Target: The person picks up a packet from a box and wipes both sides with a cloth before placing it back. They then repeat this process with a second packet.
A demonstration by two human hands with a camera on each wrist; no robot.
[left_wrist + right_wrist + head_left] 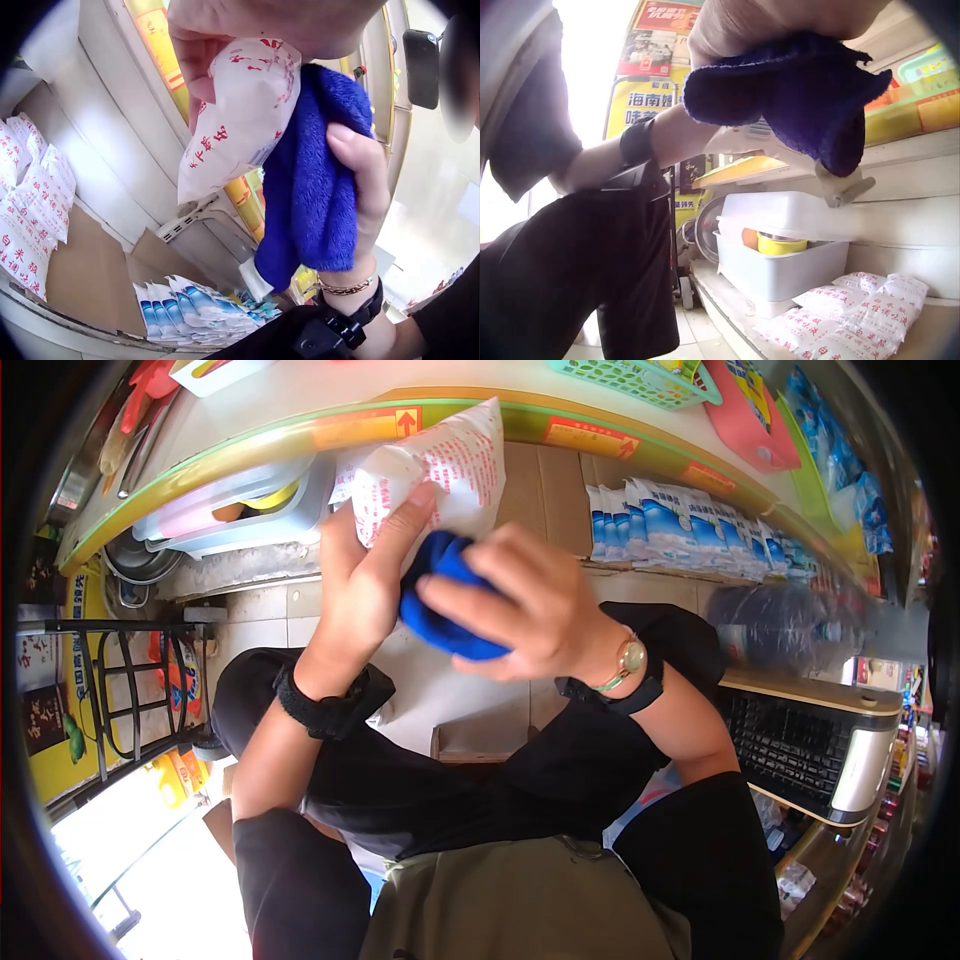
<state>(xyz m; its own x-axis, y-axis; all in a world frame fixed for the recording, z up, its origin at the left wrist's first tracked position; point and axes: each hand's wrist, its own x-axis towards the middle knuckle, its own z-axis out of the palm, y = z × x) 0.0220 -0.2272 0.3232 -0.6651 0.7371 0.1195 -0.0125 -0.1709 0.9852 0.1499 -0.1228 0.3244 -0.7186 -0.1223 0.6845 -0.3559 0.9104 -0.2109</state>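
A white plastic pouch with red lettering (455, 465) is held up in my left hand (365, 575), the thumb lying across its face. In my right hand (540, 600) I grip a folded blue cloth (450, 630), close beside the pouch's lower end. The left wrist view shows the right thumb pressed on the fuzzy cloth (322, 187), which overlaps the edge of the pouch (247, 112). From the right wrist, the cloth (780, 90) hangs in loose folds below the hand and hides much of the pouch behind it.
Blue-and-white packets (680, 525) stand in a row on the low shelf. More red-lettered pouches (855, 315) lie there near a grey-white plastic bin (780, 262). Above runs a shelf edge with yellow trim (350, 430). A large clear bottle (770, 625) lies to the right.
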